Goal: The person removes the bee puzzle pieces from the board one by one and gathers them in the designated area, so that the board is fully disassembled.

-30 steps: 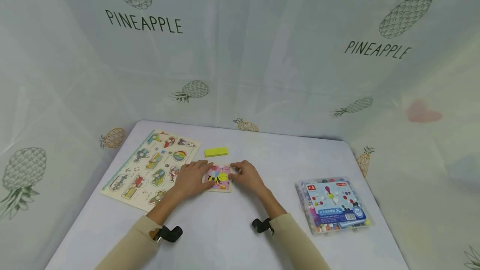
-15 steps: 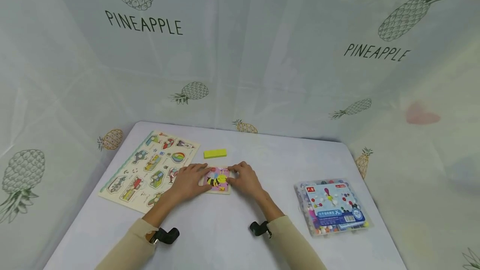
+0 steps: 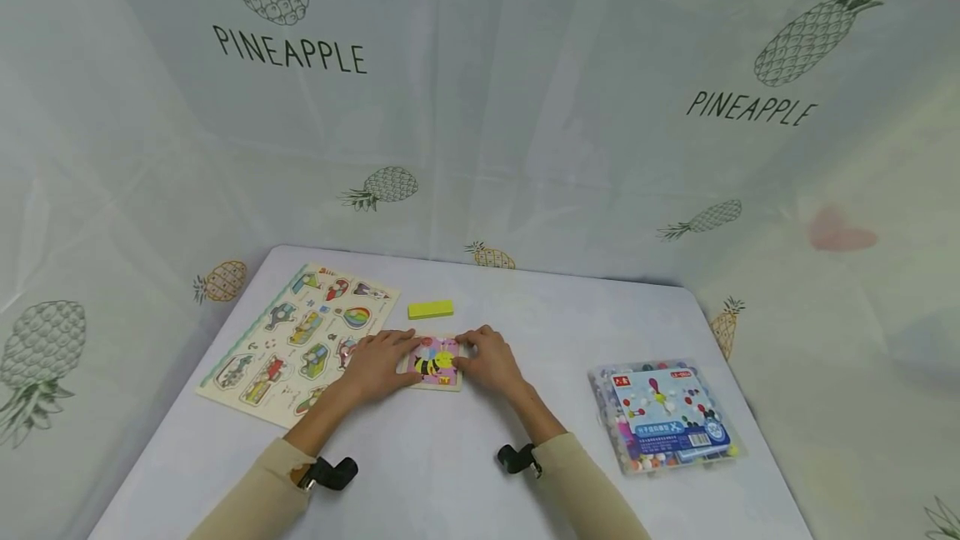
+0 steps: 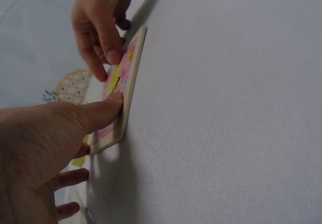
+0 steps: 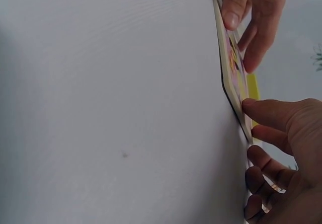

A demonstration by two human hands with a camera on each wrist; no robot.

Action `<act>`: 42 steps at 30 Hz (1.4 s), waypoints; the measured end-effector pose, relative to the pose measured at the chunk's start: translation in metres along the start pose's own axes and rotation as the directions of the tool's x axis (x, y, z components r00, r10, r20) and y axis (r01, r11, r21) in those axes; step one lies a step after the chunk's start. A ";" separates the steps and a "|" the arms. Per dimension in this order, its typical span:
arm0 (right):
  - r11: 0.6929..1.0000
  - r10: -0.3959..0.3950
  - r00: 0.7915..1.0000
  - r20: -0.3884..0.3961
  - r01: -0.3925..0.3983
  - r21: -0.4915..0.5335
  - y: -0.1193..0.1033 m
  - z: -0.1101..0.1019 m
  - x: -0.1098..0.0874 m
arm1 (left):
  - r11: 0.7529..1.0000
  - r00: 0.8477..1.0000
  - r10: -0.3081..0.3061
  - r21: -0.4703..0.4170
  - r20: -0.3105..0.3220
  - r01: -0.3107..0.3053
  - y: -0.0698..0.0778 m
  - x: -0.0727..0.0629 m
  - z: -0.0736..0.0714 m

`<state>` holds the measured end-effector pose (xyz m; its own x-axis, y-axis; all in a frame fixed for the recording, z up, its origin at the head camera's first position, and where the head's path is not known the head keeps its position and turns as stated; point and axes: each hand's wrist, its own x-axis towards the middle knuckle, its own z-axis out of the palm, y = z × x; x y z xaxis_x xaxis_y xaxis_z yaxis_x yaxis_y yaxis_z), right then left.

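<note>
A small square wooden puzzle (image 3: 435,365) with a yellow-and-black bee on a pink ground lies on the white table in the head view. My left hand (image 3: 378,367) holds it at the left side, thumb over the near part and forefinger at the far corner. At its right side my right hand (image 3: 491,361) pinches the edge between thumb and forefinger. In the left wrist view, the left thumb (image 4: 103,114) presses on the puzzle's face. The right wrist view has the right thumb (image 5: 269,112) against the puzzle's edge (image 5: 224,65), with the other fingers bent beside it.
A large wooden board (image 3: 291,369) with vehicle pictures lies at the left, partly behind the left hand. Just beyond the bee puzzle is a yellow block (image 3: 431,309). A clear plastic box (image 3: 667,419) of colourful small parts sits at the right. Pineapple-print cloth (image 3: 510,107) hangs behind the table.
The right hand's fingers have shifted slightly toward the bee puzzle's right edge, and the left hand has moved back a little, uncovering more of the picture. The head view has tilted slightly.
</note>
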<state>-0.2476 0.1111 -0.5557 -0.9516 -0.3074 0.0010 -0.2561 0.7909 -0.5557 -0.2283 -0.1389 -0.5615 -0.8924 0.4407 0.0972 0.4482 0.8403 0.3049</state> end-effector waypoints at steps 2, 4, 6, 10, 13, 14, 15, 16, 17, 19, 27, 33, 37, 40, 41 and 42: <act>1.000 -0.002 1.000 -0.002 0.002 0.004 -0.001 0.000 0.000 | 1.000 1.000 0.010 -0.014 -0.012 -0.010 0.001 -0.001 0.000; 1.000 -0.004 1.000 -0.006 0.004 0.008 -0.002 0.000 0.000 | 0.999 0.999 0.025 -0.024 -0.024 -0.026 0.001 -0.001 -0.001; 1.000 -0.001 1.000 -0.006 0.001 0.013 -0.003 0.000 0.000 | 0.999 0.999 0.042 -0.028 -0.032 -0.042 0.002 -0.001 -0.002; 1.000 0.008 1.000 -0.007 -0.008 0.017 -0.004 0.000 0.000 | 0.996 0.997 0.071 -0.057 -0.027 -0.073 0.004 -0.001 -0.001; 1.000 0.019 1.000 -0.011 -0.018 0.020 -0.005 0.000 0.001 | 0.993 0.996 0.094 -0.065 0.008 -0.093 0.006 0.000 0.001; 1.000 0.022 1.000 -0.013 -0.021 0.020 -0.005 0.000 0.001 | 0.993 0.994 0.105 -0.057 0.019 -0.104 0.006 0.000 0.002; 0.999 0.025 1.000 -0.015 -0.024 0.020 -0.005 0.000 0.001 | 0.992 0.993 0.117 -0.046 0.031 -0.116 0.006 0.000 0.002; 0.999 0.027 1.000 -0.016 -0.027 0.021 -0.005 0.000 0.002 | 0.991 0.991 0.129 -0.031 0.043 -0.128 0.006 -0.001 0.003; 0.999 0.029 0.999 -0.018 -0.028 0.020 -0.005 0.001 0.002 | 0.990 0.989 0.138 -0.013 0.047 -0.137 0.006 -0.001 0.003; 0.999 0.034 0.999 -0.019 -0.034 0.022 -0.005 0.001 0.002 | 0.988 0.987 0.151 0.010 0.052 -0.152 0.005 -0.002 0.005; 0.998 0.050 0.998 -0.030 -0.049 0.039 -0.004 0.004 0.004 | 0.987 0.986 0.160 -0.019 0.038 -0.160 0.007 -0.005 0.007; 0.996 0.076 0.996 -0.038 -0.074 0.039 -0.005 0.007 0.006 | 0.987 0.986 0.160 -0.005 0.047 -0.160 0.009 -0.004 0.007; 0.995 0.087 0.996 -0.035 -0.085 0.042 -0.006 0.007 0.008 | 0.985 0.985 0.168 0.029 0.035 -0.169 0.010 -0.003 0.006; 0.995 0.091 0.995 -0.036 -0.090 0.041 -0.006 0.008 0.008 | 0.983 0.984 0.175 0.051 0.027 -0.176 0.011 -0.002 0.005; 0.995 0.091 0.995 -0.037 -0.089 0.041 -0.007 0.008 0.009 | 0.982 0.984 0.177 0.056 0.027 -0.178 0.012 -0.001 0.005; 0.995 0.090 0.995 -0.041 -0.088 0.043 -0.007 0.008 0.009 | 0.982 0.984 0.178 0.058 0.026 -0.179 0.012 -0.001 0.005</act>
<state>-0.2529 0.0990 -0.5583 -0.9769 -0.2131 -0.0153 -0.1634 0.7915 -0.5889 -0.2222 -0.1277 -0.5627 -0.7968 0.5913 0.1248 0.6030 0.7647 0.2271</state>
